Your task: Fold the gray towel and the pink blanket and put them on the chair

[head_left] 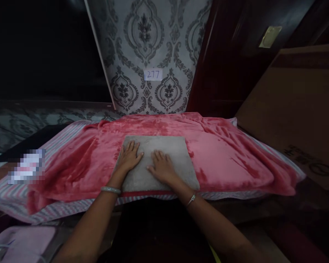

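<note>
A grey, roughly square cloth (159,179) lies flat on a pink plush blanket (222,157). My left hand (129,157) rests on the cloth's left side, fingers stretched out and spread. Near the cloth's middle, my right hand (161,166) lies palm down with its fingers apart. Neither hand holds anything. The blanket is wrinkled at its left and right sides, and the cloth looks smooth.
Under the blanket a striped sheet (63,136) covers the table. A pixelated item (27,166) lies at the left. A large cardboard box (296,109) stands at the right, and a dark screen (44,51) at the back left. Patterned wallpaper bears a label (153,74) reading 277.
</note>
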Demonstrator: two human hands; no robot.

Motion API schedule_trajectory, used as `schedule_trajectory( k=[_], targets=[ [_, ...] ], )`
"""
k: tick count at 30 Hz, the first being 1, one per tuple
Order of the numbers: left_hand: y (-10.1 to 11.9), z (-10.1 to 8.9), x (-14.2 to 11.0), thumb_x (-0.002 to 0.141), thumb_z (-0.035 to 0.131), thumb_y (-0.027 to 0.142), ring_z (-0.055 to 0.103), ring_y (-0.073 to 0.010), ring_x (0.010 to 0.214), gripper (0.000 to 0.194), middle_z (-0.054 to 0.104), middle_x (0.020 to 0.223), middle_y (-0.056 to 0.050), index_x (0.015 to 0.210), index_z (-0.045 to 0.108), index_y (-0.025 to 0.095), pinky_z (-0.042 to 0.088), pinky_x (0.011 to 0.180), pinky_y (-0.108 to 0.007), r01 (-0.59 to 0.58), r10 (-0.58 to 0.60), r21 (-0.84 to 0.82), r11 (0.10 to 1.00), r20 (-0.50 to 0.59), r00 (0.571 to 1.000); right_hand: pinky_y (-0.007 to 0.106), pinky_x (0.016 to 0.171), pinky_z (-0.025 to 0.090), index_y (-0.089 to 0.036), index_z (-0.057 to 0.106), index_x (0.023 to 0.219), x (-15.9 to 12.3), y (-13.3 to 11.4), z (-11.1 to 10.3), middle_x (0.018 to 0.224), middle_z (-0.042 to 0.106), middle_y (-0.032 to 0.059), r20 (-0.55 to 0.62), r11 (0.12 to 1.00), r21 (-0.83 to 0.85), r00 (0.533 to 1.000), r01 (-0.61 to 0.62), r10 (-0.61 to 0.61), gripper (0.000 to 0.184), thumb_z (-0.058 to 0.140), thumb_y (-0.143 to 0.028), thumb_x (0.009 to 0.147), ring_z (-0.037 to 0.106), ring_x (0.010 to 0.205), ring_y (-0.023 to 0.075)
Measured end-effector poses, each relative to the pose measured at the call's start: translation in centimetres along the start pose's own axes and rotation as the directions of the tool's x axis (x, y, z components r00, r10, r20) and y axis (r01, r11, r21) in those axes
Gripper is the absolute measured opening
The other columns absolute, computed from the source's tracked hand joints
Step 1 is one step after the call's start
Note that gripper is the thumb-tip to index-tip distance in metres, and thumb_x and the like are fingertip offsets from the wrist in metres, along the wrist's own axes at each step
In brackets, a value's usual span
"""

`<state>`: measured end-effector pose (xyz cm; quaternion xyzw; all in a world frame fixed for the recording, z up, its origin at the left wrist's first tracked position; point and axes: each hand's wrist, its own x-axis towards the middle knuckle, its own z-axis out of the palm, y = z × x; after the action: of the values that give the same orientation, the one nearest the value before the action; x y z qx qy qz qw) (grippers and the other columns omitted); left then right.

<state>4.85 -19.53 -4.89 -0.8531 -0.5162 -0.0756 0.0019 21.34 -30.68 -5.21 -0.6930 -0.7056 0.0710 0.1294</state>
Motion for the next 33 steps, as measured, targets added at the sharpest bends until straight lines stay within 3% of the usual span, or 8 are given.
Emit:
schedule_trajectory(
  k=[4,9,12,18,22,25,29,33],
  targets=[
    [-0.1,0.0,0.1,0.099,0.038,0.048,0.019,-0.0298,0.155,0.068,0.024,0.166,-0.016,0.158,0.03,0.014,0.014,0.125,-0.055,-0.003,0.003,0.016,1.0,0.0,1.0,0.05,0.125,0.01,-0.008,0.029,0.159,-0.8,0.3,0.7,0.166,0.018,0.0135,0.0,1.0,-0.002,1.0,-0.002,0.002,0.075,0.038,-0.056,0.102,0.012,0.155,0.0286],
    [-0.2,0.0,0.2,0.099,0.036,0.049,0.02,-0.031,0.154,0.069,0.024,0.166,-0.017,0.158,0.031,0.014,0.015,0.124,-0.057,-0.013,0.012,0.013,1.0,0.008,1.0,0.046,0.125,0.012,-0.005,0.027,0.159,-2.8,5.5,-0.4,0.166,0.019,0.0149,-0.008,0.978,-0.055,0.979,-0.202,0.202,0.075,0.038,-0.053,0.102,0.013,0.155,0.0269],
    [-0.1,0.2,0.3,0.099,0.037,0.049,0.02,-0.0312,0.154,0.069,0.025,0.165,-0.018,0.157,0.032,0.013,0.015,0.124,-0.057,-0.011,0.011,0.008,1.0,-0.001,1.0,0.049,0.124,0.014,-0.008,0.026,0.16,-4.6,8.2,-0.5,0.166,0.018,0.0134,-0.021,0.948,-0.075,0.951,-0.308,0.307,0.07,0.035,-0.05,0.103,0.012,0.155,0.0266],
    [0.1,-0.4,0.5,0.099,0.039,0.047,0.018,-0.0304,0.155,0.068,0.024,0.165,-0.017,0.157,0.031,0.012,0.012,0.125,-0.056,-0.002,0.002,-0.008,1.0,0.027,1.0,0.052,0.122,0.02,-0.012,0.027,0.159,-7.2,10.8,-0.6,0.166,0.019,0.0128,-0.024,0.931,-0.08,0.935,-0.355,0.355,0.063,0.034,-0.042,0.104,0.014,0.155,0.0247],
    [0.5,-2.1,-0.2,0.099,0.041,0.044,0.019,-0.0301,0.155,0.068,0.023,0.165,-0.019,0.157,0.03,0.011,0.017,0.124,-0.055,0.013,-0.008,-0.079,0.997,0.073,0.997,0.057,0.121,0.021,-0.012,0.032,0.158,-7.4,8.7,-1.8,0.166,0.02,0.0142,-0.098,0.93,-0.084,0.931,-0.359,0.351,0.061,0.037,-0.041,0.103,0.013,0.155,0.0286],
    [1.8,-2.6,-2.8,0.099,0.042,0.043,0.021,-0.0306,0.154,0.065,0.027,0.164,-0.018,0.157,0.033,0.014,0.018,0.124,-0.056,-0.086,0.09,-0.114,0.99,0.029,0.996,0.056,0.122,0.018,-0.014,0.031,0.159,-6.8,5.0,-1.8,0.167,0.019,0.0141,-0.158,0.979,-0.067,0.971,-0.193,0.181,0.062,0.039,-0.039,0.103,0.013,0.155,0.0284],
    [3.8,-0.7,-7.4,0.099,0.045,0.039,0.023,-0.0297,0.154,0.061,0.029,0.164,-0.014,0.156,0.036,0.021,0.018,0.124,-0.058,-0.241,0.242,-0.084,0.967,0.002,0.97,0.053,0.123,0.015,-0.015,0.033,0.158,-6.1,0.6,0.4,0.166,0.021,0.0119,-0.109,0.998,-0.037,0.992,0.06,-0.063,0.06,0.038,-0.039,0.103,0.014,0.154,0.0269],
    [4.4,1.5,-9.4,0.099,0.046,0.039,0.024,-0.0316,0.153,0.059,0.027,0.165,-0.014,0.155,0.038,0.024,0.019,0.123,-0.06,-0.21,0.209,-0.026,0.977,-0.05,0.977,0.052,0.125,0.011,-0.013,0.035,0.157,-6.4,0.2,2.8,0.166,0.022,0.0116,-0.119,0.995,-0.039,0.988,0.096,-0.1,0.062,0.04,-0.042,0.103,0.015,0.154,0.0281]
  ],
)
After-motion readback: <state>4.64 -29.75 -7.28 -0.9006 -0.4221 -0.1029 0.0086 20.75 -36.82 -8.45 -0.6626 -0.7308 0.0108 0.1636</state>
